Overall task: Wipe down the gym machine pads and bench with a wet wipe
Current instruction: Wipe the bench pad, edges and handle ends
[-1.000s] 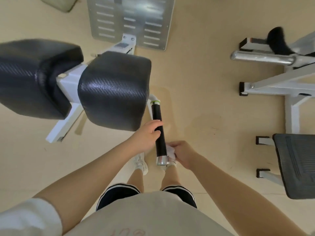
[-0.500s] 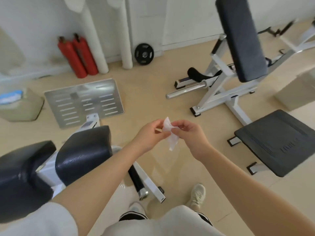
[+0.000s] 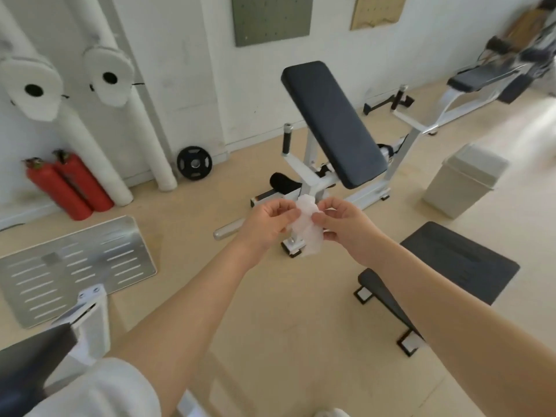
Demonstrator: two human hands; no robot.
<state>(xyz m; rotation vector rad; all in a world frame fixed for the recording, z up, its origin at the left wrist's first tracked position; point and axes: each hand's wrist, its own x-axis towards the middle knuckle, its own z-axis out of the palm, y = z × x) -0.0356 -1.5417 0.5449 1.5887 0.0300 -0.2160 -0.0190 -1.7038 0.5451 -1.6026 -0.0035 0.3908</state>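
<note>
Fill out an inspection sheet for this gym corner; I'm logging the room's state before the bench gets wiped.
Surface: beige floor, bare where visible.
Job's things: wet wipe, crumpled, held in the air; inclined black back pad on a white frame; flat black seat pad lower right.
Clutter: two red cylinders against the wall; weight plate leaning on the wall; lidded bin; slotted metal footplate.
Hands: left hand and right hand both pinch the wipe.
Cables: nothing seen.
Surroundings: white wall, two white foam rolls, more equipment blurred at far right.
</note>
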